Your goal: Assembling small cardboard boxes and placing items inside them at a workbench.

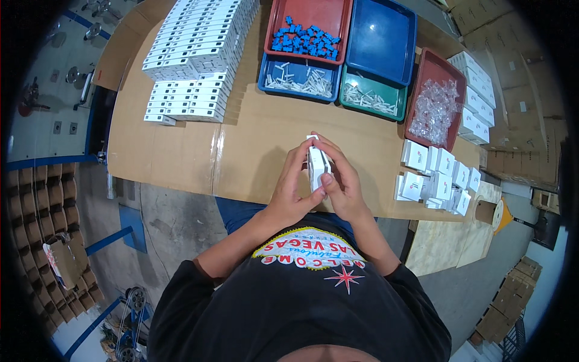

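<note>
Between my two hands, near the table's front edge, is a small flat white box (315,168) standing on its narrow side. My left hand (292,192) closes on its left face, thumb low and fingertips at the far end. From the other side my right hand (344,186) grips the same box, its thumb pressed near the close end and its fingers reaching over the top. My palms and fingers cover much of the box. Under it lies the cardboard-covered table (259,160).
Tall stacks of white boxes (196,54) stand at the far left. Trays hold blue plastic pieces (304,41), white plugs (307,81) in blue, more white plugs (369,99) in green, and clear plastic bags (435,105). A blue tray (381,39) stands behind. Loose white boxes (440,181) lie right.
</note>
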Demonstrator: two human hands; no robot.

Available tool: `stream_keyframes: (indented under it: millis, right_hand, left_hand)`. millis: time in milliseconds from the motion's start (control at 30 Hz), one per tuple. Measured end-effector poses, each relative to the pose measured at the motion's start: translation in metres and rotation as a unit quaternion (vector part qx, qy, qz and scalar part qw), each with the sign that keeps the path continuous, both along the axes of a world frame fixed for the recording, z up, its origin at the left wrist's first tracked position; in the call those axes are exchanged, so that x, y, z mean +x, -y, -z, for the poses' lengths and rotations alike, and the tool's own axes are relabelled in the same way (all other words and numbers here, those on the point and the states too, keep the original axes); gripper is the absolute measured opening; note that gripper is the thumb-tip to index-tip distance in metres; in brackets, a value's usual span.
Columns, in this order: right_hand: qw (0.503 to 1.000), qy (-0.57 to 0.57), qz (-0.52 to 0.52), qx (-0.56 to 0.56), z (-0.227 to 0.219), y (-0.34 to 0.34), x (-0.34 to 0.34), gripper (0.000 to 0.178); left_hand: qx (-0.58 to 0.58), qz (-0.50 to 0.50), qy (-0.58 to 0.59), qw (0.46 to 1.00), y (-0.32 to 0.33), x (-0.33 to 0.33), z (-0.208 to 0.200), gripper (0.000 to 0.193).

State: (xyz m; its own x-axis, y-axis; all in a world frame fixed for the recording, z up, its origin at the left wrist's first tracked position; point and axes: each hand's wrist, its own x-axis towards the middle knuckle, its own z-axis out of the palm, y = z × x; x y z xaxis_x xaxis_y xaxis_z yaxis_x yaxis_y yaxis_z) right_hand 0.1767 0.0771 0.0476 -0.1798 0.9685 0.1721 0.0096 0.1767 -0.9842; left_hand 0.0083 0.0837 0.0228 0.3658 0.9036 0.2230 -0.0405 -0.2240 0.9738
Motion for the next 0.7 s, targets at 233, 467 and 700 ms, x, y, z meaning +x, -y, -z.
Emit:
stream_keyframes:
  millis: [233,467,700]
  right_hand:
    - [0.993,0.048,0.040,0.095,0.004,0.005,-0.015,0.054]
    - [0.991,0.011,0.075,0.112,0.012,0.012,-0.022,0.055]
    - [0.996,0.039,0.065,0.046,0.010,0.008,-0.019,0.054]
  left_hand:
    - [0.053,-0.021,0.012,0.998,0.006,0.001,0.010,0.093]
    - [0.082,-0.047,-0.021,0.995,0.010,0.005,0.014,0.090]
    - [-0.013,-0.017,0.007,1.000,0.010,0.006,0.012,0.098]
